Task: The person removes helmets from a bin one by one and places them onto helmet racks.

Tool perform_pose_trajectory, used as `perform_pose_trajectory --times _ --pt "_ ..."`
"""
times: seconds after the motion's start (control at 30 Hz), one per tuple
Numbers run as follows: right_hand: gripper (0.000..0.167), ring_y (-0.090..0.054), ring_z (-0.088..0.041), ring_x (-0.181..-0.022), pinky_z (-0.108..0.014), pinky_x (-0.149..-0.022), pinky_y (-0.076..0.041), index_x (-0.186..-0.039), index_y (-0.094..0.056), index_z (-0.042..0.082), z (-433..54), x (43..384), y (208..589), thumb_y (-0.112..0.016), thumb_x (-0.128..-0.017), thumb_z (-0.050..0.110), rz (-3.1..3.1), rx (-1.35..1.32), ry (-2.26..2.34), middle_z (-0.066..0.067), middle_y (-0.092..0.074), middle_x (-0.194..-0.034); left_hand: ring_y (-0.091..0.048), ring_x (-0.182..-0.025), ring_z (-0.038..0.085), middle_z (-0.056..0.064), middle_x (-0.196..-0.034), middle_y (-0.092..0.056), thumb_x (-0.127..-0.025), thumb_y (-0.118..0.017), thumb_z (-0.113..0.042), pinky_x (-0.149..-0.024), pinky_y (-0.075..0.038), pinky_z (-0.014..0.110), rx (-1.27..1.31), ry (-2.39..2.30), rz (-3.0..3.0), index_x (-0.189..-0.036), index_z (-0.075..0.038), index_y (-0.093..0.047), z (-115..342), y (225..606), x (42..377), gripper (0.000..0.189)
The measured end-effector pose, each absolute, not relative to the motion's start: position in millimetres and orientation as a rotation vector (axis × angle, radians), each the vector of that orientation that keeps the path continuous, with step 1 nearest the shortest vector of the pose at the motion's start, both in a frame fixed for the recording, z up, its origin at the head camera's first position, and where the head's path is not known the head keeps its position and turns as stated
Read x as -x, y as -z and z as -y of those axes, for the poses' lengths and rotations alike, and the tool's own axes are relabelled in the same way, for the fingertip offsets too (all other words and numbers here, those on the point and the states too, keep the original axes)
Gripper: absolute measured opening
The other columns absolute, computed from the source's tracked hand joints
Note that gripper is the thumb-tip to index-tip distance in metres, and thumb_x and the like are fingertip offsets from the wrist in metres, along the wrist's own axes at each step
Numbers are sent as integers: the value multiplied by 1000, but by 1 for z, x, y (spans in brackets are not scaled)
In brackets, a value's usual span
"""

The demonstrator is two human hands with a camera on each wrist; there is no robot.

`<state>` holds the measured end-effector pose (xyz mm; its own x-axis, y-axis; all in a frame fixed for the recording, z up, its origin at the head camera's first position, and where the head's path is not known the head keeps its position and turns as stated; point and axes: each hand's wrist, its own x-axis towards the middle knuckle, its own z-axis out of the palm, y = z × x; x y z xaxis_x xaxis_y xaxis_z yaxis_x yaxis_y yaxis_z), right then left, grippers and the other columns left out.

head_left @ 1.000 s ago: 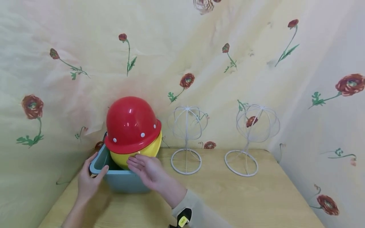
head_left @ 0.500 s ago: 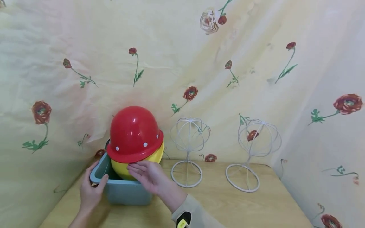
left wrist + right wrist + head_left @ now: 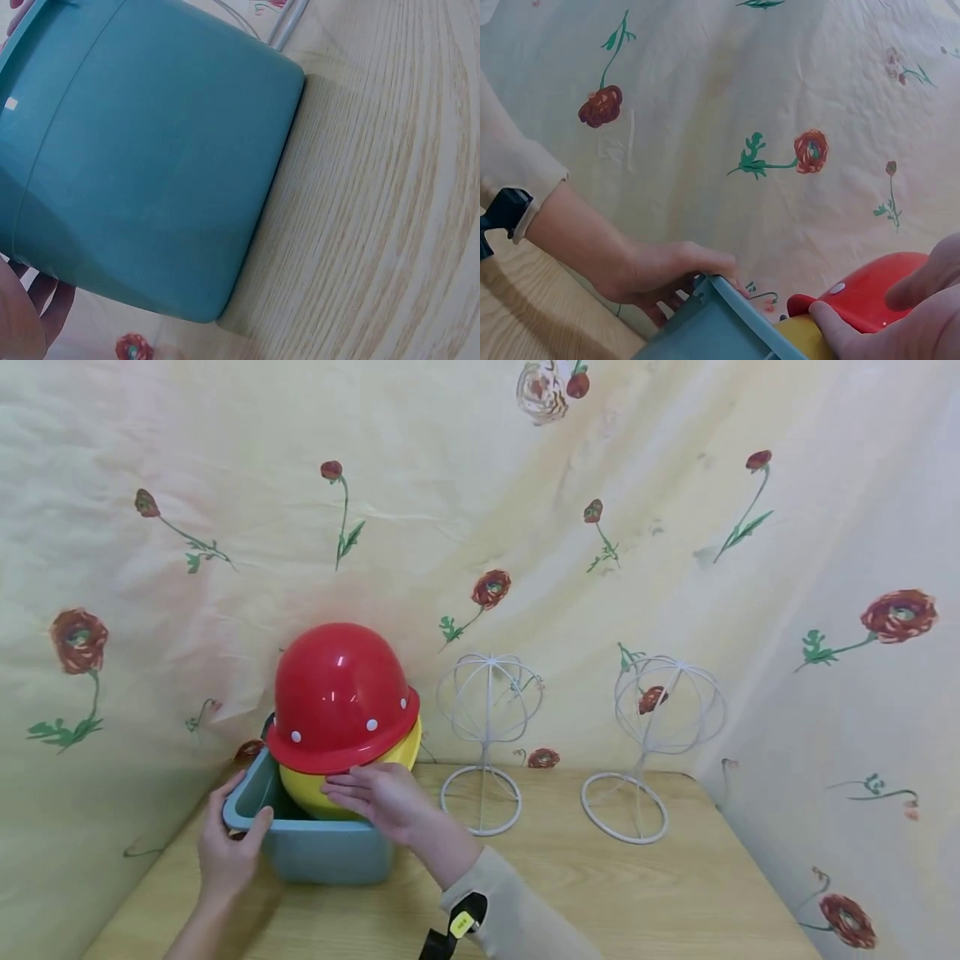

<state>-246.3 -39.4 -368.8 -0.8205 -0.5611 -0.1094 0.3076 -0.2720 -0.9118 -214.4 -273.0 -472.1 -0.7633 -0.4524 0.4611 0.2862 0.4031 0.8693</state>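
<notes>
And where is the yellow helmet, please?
In the head view, left of centre, the yellow helmet sits partly inside the teal bin, beneath the red helmet.

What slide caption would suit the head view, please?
Left hand grips a teal bin holding a red hard hat over a yellow helmet, right hand at their front; two white wire stands alongside.

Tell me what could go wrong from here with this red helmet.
The red helmet sits tilted atop the yellow helmet, above the bin's rim, so a jolt might slide it off. The right hand has straight fingers near its brim, not wrapped round it, so they may not stop a slip. The left hand grips one corner; an uneven pull could topple the load toward the nearer wire stand.
</notes>
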Motion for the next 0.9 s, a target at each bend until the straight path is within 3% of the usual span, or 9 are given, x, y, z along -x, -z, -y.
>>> perform_pose_trajectory --times 0.13,0.27,0.5,0.7,0.9 --pt "36 -71 -32 -127 -41 -110 -52 -140 -60 -2 42 247 369 -58 -109 16 -1519 348 2092 -17 -72 -132 -51 -103 -5 -25 -127 -50 -94 -69 0 -77 -46 0 -151 1409 1978 -155 -4 -50 274 471 214 63" --pt "34 -72 -33 -124 -41 -107 -55 -137 -62 -3 45 245 373 -58 -108 15 -1571 350 2113 -17 -73 -130 -50 -106 -5 -25 -128 -48 -95 -69 -1 -78 -45 0 -169 1418 1993 -156 -4 -48 272 472 213 64" --pt "34 -67 -36 -133 -45 -114 -49 -138 -60 -4 53 240 375 -58 -108 13 -1454 346 2211 -19 -69 -139 -48 -111 -3 -23 -133 -47 -96 -68 -2 -81 -45 -1 -195 1432 2010 -158 -9 -46 273 467 210 66" --pt "31 -70 -25 -124 -39 -113 -52 -134 -60 -2 63 233 373 -61 -106 10 -1413 253 2284 -15 -69 -134 -48 -113 -7 -7 -140 -52 -97 -68 -3 -81 -44 -1 -187 1423 2021 -159 -8 -45 275 467 209 66" --pt "34 -67 -28 -127 -42 -117 -48 -137 -56 2 70 234 369 -60 -104 5 -1304 190 2392 -13 -66 -138 -47 -115 -6 12 -148 -51 -98 -67 -5 -83 -43 -1 -179 1432 2028 -158 -7 -45 273 467 210 64"
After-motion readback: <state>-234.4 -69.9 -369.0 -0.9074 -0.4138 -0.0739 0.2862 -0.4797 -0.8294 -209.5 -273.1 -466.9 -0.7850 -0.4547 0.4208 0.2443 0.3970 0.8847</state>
